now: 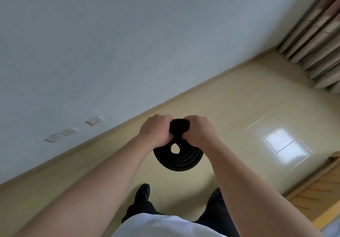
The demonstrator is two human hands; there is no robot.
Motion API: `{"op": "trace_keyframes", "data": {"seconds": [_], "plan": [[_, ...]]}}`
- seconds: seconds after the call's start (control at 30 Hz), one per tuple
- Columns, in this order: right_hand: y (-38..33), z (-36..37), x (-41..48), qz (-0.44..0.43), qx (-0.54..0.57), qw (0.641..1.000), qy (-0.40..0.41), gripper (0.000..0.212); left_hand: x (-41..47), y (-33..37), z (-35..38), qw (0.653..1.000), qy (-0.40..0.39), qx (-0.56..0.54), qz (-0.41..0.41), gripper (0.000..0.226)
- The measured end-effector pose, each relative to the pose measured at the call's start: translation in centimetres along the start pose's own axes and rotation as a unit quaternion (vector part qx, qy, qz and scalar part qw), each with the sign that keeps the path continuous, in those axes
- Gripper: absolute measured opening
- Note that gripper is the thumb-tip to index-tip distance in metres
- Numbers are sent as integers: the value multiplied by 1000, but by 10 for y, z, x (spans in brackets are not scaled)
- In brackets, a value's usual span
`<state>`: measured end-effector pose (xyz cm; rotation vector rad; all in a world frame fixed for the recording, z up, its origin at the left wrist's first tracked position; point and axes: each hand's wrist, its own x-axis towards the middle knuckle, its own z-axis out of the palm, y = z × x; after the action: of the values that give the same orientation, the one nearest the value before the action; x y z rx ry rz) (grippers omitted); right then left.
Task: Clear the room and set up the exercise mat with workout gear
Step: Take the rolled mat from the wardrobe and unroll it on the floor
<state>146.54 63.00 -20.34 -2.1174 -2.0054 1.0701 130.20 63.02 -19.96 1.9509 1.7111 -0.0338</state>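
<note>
Above the pale yellow floor [230,108], out in front of the person's waist, a black rolled mat [179,160] hangs in the air between both hands. It is seen end-on: thick, dark, matte layers coil round one another in ridged rings, and a small gap at the heart of the roll lets the floor show through. A rounded black part of it sticks up between the knuckles.

The left hand [156,130] has its fingers curled tight round the mat's upper part from one side, and the right hand [199,130] grips it the same way from the other, the two fists close together with bare forearms reaching forward. The roll touches nothing else.

Below it stand two dark shoes [142,193] and dark trouser legs, with a white shirt [165,225] at the bottom edge. A plain pale wall [92,53] runs along the left, carrying three white sockets [61,134] low down. Brownish curtains [316,43] hang in the far corner. A bright patch of light [286,149] lies on the floor to the right, near a strip of orange-brown wooden boards [316,196].
</note>
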Motion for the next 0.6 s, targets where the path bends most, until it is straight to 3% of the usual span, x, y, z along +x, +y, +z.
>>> {"op": "trace_keyframes", "data": {"seconds": [0.2,0.37,0.6], "plan": [[93,-21,81,-105,-35,992,-63,23,61,67,70,989,43,-51,-132,29],[144,-22,121,-200,-100,971,-86,21,89,104,128,970,114,-88,-198,31],[167,30,145,-292,-145,943,-67,18,97,88,191,926,251,-102,-261,36]]}}
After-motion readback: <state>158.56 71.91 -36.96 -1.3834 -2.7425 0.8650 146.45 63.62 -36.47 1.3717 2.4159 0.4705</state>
